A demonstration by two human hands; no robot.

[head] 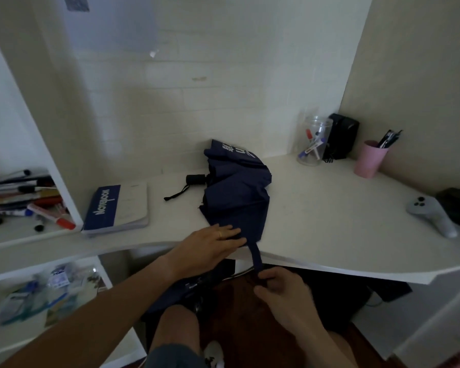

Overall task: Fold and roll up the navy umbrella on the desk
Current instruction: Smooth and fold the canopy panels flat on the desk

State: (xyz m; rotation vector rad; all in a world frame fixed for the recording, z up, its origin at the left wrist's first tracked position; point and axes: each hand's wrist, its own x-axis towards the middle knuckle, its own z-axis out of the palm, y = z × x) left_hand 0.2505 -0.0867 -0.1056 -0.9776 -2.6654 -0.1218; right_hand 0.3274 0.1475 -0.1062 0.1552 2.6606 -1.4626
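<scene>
The navy umbrella [237, 187] lies collapsed but loose on the white desk [329, 208], its black handle [196, 179] and wrist cord pointing left. White lettering shows on its far fabric. My left hand [210, 248] presses flat on the near edge of the canopy at the desk's front rim. A narrow navy strap [256, 254] hangs from that edge over the rim. My right hand [282, 290] pinches the strap's lower end below desk level. More navy fabric hangs under the left hand, over my knee.
A blue-and-white notebook [117, 208] lies left of the umbrella. At the back right stand a clear jar of markers [314, 142], a black box [341, 135] and a pink pen cup [369, 160]. A grey controller [433, 216] lies far right. Shelves with markers [29, 203] are left.
</scene>
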